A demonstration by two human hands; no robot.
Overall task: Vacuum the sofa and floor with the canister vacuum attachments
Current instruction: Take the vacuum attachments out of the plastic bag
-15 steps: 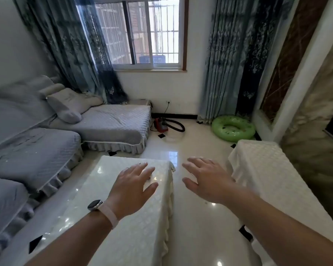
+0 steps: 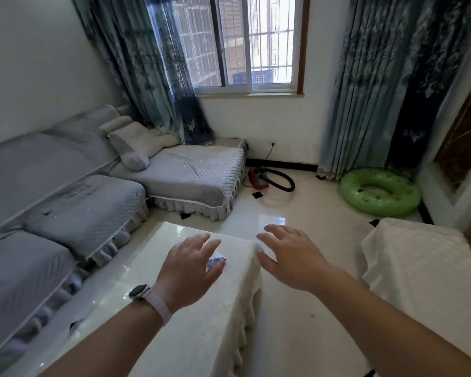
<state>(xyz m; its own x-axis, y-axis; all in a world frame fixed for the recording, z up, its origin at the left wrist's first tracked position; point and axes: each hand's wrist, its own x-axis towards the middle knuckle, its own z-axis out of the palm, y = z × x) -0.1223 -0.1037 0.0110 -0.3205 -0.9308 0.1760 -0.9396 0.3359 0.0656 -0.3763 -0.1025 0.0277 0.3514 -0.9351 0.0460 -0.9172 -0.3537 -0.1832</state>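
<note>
Canister vacuum point(image 2: 259, 179) sits beyond table point(image 2: 201, 336), beside sofa point(image 2: 191, 175).

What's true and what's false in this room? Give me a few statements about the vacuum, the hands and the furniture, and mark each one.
1. The canister vacuum sits on the floor by the end of the sofa. True.
2. The left hand grips the vacuum's hose. False: it is open over the covered table; the hose lies on the floor.
3. A green swim ring lies near the right curtain. True.
4. The watch is on the right wrist. False: left wrist.
5. The right hand holds nothing. True.
</note>
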